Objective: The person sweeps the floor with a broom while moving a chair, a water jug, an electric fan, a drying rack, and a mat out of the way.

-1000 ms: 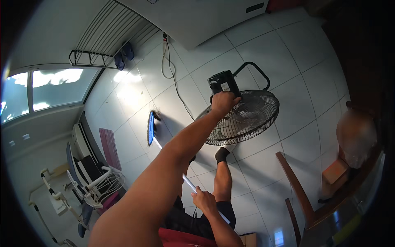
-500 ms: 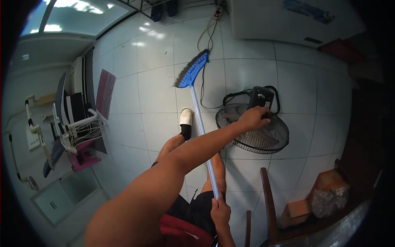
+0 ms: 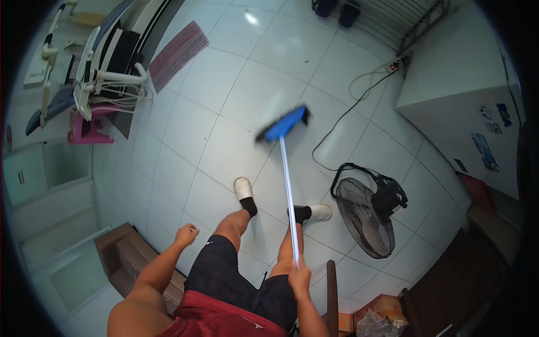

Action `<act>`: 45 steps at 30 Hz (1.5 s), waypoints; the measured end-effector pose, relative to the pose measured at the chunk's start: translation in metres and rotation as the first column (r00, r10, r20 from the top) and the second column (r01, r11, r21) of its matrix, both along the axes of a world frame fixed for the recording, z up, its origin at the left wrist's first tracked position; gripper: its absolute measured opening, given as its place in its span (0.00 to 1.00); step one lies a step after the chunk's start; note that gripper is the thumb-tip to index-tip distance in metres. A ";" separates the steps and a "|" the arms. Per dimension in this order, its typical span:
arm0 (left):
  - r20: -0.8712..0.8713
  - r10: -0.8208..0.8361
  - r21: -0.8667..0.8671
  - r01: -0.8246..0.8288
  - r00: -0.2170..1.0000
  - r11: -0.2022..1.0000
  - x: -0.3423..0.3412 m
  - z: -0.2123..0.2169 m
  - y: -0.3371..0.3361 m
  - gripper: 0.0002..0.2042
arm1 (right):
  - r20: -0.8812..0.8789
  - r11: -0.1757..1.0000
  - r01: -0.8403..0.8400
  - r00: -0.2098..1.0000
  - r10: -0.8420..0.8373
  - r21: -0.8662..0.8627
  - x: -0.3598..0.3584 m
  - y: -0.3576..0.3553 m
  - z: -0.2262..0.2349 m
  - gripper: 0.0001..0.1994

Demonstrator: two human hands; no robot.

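Broom: I had it slanting across the middle of my view, the broom's (image 3: 287,191) blue head (image 3: 291,122) ahead of the feet with dark bristles toward the floor; the head was blurred.
Right hand: I saw the right hand (image 3: 299,278) low, its fingers wrapped around the white handle, grasping it.
Left hand: it hung in the air near the brown seat (image 3: 129,258), the left hand's (image 3: 186,235) fingers loosely curled; I could not tell whether they were closed on anything.
Writing: the stickers (image 3: 482,149) on the white unit (image 3: 449,92) carried print too small for me to read.
Clothing marks: I made out a small white mark on the red shirt (image 3: 224,314) and another on the dark shorts (image 3: 213,267).
Floor: the floor (image 3: 224,140) was pale glossy tile with thin dark joints, a few specks and a bright reflection near the top.
Fan: the black fan (image 3: 365,216) stood tilted on the tiles, to the right of the right slipper (image 3: 320,212).
Power: a dark cable ran from near the fan to a power strip (image 3: 396,64) with a red light.
Room: I noted a metal rack (image 3: 387,25) at upper right, a striped mat (image 3: 179,56) at upper left, and a pink stool (image 3: 90,126) beyond it.
Lower right: a plastic bag (image 3: 373,326) lay against a box (image 3: 388,307).
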State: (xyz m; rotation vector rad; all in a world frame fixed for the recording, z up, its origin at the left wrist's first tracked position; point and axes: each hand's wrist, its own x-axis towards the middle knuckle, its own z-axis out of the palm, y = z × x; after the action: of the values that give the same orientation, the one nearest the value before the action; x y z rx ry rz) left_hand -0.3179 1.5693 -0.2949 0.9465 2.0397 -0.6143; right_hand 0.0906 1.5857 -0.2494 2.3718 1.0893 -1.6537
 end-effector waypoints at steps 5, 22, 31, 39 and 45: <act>0.383 0.349 -0.044 -0.361 0.855 0.932 -0.034 -0.028 -0.159 0.18 | -0.252 0.984 0.119 0.964 -0.082 0.132 -0.073 0.126 -0.065 0.11; 0.376 0.765 -0.100 -0.798 0.523 0.595 -0.013 -0.012 -0.182 0.11 | -0.181 0.997 0.082 0.980 -0.083 -0.013 -0.133 0.063 0.046 0.10; 0.387 0.902 -0.221 -0.931 0.189 0.290 -0.012 -0.013 -0.175 0.11 | 0.016 0.242 -0.970 0.242 0.970 -0.014 -0.112 0.155 0.097 0.10; 0.548 0.750 -0.158 -0.835 0.370 0.527 -0.017 -0.041 -0.122 0.10 | 0.088 -0.145 -0.989 -0.141 0.986 0.036 -0.262 0.323 -0.108 0.12; 0.482 0.861 -0.197 -0.937 0.165 0.290 -0.035 -0.031 -0.095 0.11 | 0.621 0.003 -0.996 0.055 0.782 0.085 -0.177 0.604 0.010 0.04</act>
State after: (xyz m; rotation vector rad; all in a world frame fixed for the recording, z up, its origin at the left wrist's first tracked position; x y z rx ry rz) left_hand -0.3533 1.4742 -0.3258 -0.2302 1.7133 0.4709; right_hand -0.0866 2.1901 -0.2393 1.1099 2.3990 -0.2624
